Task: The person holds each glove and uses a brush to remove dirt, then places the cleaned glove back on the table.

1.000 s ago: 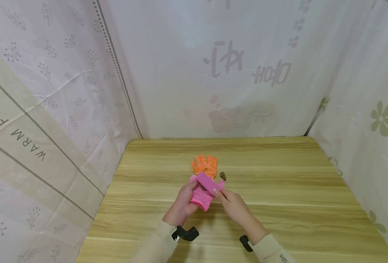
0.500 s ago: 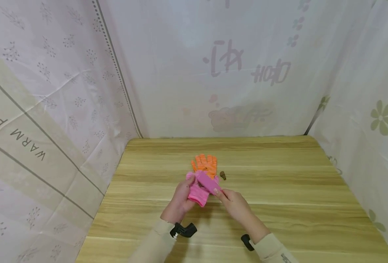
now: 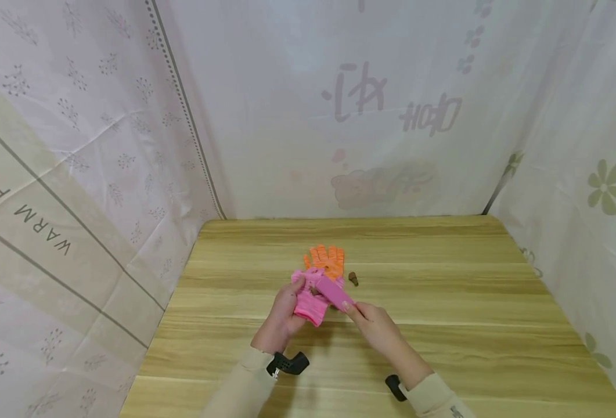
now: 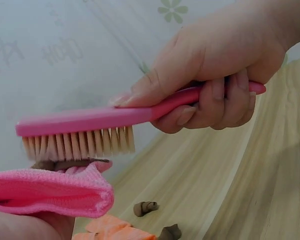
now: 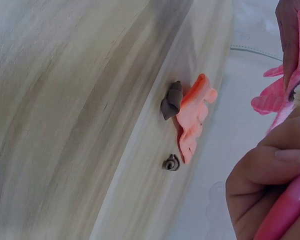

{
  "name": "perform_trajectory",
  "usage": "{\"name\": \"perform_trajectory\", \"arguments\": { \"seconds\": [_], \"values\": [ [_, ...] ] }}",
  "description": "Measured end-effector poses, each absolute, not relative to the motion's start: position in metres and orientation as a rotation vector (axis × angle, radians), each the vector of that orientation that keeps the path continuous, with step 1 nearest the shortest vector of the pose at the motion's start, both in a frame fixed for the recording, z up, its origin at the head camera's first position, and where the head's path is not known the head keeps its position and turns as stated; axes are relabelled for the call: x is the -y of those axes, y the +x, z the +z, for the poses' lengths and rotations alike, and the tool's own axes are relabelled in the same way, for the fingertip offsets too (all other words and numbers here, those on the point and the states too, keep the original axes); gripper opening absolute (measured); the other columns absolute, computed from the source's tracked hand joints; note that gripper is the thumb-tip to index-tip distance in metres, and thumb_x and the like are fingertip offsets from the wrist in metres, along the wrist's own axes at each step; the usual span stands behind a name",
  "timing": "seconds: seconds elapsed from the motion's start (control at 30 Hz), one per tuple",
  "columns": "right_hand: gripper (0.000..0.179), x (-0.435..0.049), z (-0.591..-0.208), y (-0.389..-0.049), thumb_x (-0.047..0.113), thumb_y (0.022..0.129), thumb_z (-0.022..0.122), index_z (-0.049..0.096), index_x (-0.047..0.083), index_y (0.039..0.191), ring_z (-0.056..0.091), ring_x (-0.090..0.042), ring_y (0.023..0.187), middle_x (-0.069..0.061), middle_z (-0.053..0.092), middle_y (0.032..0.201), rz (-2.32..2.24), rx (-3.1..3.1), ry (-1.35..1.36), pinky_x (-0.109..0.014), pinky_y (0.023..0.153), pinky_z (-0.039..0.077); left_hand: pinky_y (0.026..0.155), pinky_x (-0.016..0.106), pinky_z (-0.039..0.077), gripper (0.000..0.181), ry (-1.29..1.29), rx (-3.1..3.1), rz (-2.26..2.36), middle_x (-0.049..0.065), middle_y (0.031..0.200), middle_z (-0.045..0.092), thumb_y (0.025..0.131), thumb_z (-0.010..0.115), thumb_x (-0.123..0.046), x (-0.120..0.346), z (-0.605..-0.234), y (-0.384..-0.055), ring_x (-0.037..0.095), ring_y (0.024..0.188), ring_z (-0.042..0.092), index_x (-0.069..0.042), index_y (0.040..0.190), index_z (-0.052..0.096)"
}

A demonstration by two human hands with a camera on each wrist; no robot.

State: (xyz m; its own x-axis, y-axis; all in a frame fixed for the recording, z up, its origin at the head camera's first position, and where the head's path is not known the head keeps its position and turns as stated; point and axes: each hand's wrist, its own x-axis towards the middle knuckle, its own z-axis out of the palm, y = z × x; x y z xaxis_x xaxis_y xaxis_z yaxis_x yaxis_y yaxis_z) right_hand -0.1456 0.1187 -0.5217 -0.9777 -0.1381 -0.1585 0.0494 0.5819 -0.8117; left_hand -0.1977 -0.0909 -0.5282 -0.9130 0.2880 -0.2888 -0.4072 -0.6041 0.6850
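My left hand point(image 3: 281, 316) holds a pink knit glove point(image 3: 310, 309) above the table, its thumb over the glove's side and its cuff facing me. A pink-backed brush point(image 4: 85, 122) with pale bristles point(image 4: 80, 144) is in my right hand point(image 3: 378, 328), fingers wrapped round its handle and thumb along the neck. In the left wrist view the bristles face down, right at a dark brown patch point(image 4: 65, 164) on the glove. The brush head hides part of the glove in the head view.
An orange glove point(image 3: 334, 259) lies flat on the wooden table point(image 3: 443, 302) just beyond my hands. Beside it sits a brown lump point(image 3: 353, 278); the right wrist view shows a curled brown piece point(image 5: 171, 162) there too. Printed curtains point(image 3: 287, 116) hang around the table.
My left hand and the pink glove have shifted left and slightly away from me. The brush has slid slightly right, so more of the glove's brown patch shows.
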Motion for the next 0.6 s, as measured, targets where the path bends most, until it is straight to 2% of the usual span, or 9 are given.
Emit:
{"name": "perform_trajectory", "arguments": {
  "seconds": [0.1, 0.27, 0.43, 0.53, 0.6],
  "values": [
    [0.053, -0.121, -0.523, -0.146, 0.058, 0.103, 0.044, 0.060, 0.013, 0.080, 0.030, -0.011, 0.053, 0.003, 0.038, 0.060, -1.422, -2.581, -0.043, -0.023, 0.048, 0.027, 0.101, 0.032, 0.053, 0.049, -0.180, -1.108, 2.503, 0.013, 0.139, 0.058, 0.111, 0.035, -0.025, 0.093, -0.528, -0.197, 0.018, 0.118, 0.063, 0.003, 0.152, 0.033],
    [0.052, -0.123, -0.525, -0.146, 0.056, 0.103, 0.045, 0.062, 0.011, 0.084, 0.032, -0.012, 0.052, 0.001, 0.043, 0.061, -1.501, -2.552, 0.028, -0.024, 0.046, 0.028, 0.098, 0.031, 0.055, 0.050, -0.148, -1.060, 2.527, 0.007, 0.131, 0.063, 0.111, 0.036, -0.025, 0.096, -0.526, -0.195, 0.014, 0.112, 0.065, 0.003, 0.152, 0.032],
    [0.053, -0.119, -0.523, -0.146, 0.057, 0.103, 0.044, 0.061, 0.011, 0.083, 0.032, -0.012, 0.052, 0.001, 0.043, 0.060, -1.526, -2.534, 0.009, -0.023, 0.046, 0.028, 0.092, 0.025, 0.054, 0.041, -0.109, -1.027, 2.484, 0.001, 0.113, 0.066, 0.111, 0.033, -0.025, 0.092, -0.525, -0.192, 0.010, 0.103, 0.065, 0.002, 0.142, 0.036],
    [0.053, -0.113, -0.520, -0.146, 0.058, 0.103, 0.044, 0.061, 0.012, 0.084, 0.034, -0.012, 0.054, 0.001, 0.044, 0.062, -1.535, -2.544, -0.029, -0.025, 0.048, 0.031, 0.091, 0.024, 0.053, 0.035, -0.094, -1.017, 2.447, -0.001, 0.111, 0.066, 0.111, 0.032, -0.026, 0.085, -0.526, -0.189, 0.009, 0.103, 0.064, -0.002, 0.135, 0.042],
    [0.051, -0.108, -0.518, -0.146, 0.057, 0.103, 0.045, 0.064, 0.012, 0.088, 0.038, -0.012, 0.059, 0.000, 0.046, 0.066, -1.536, -2.570, -0.059, -0.026, 0.051, 0.035, 0.092, 0.024, 0.053, 0.038, -0.082, -1.025, 2.422, -0.001, 0.115, 0.065, 0.111, 0.030, -0.027, 0.080, -0.528, -0.186, 0.009, 0.106, 0.063, -0.002, 0.138, 0.041]
  ]
}}
